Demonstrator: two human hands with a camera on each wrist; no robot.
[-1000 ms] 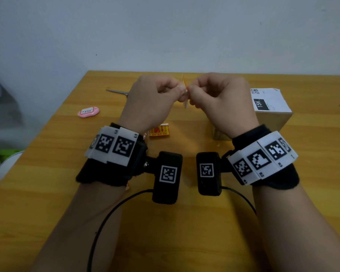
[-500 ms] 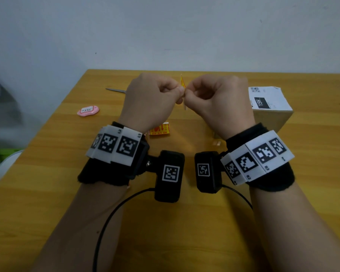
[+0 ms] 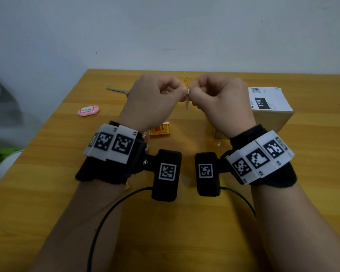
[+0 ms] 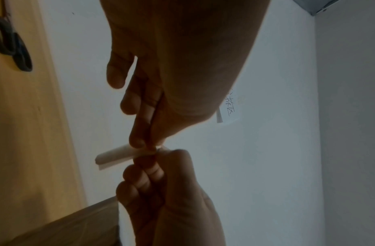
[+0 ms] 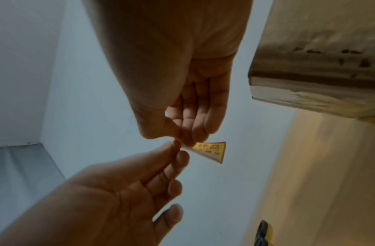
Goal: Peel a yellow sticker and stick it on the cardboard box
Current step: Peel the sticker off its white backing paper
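A small yellow sticker [image 3: 185, 82] with its white backing [image 3: 187, 104] is held on edge above the table. My left hand [image 3: 182, 93] and right hand [image 3: 192, 93] both pinch it between thumb and forefinger, knuckles almost touching. In the right wrist view the printed yellow sticker [image 5: 211, 149] sticks out past the right hand [image 5: 182, 138] and the left hand [image 5: 176, 149]. The left wrist view shows the white backing [image 4: 114, 156] jutting from the pinch of the left hand [image 4: 147, 146]. The cardboard box [image 3: 271, 118], with a white label on top, stands right of my right hand.
Another yellow sticker [image 3: 159, 130] lies on the wooden table [image 3: 185, 232] below my left hand. Scissors [image 3: 118, 90] lie at the far left, and a pink tag [image 3: 88, 110] sits near the left edge. A wall stands behind the table.
Both hands keep their pinch on the sticker. They have risen slightly and the fingertips have worked at its edge; nothing else moved.
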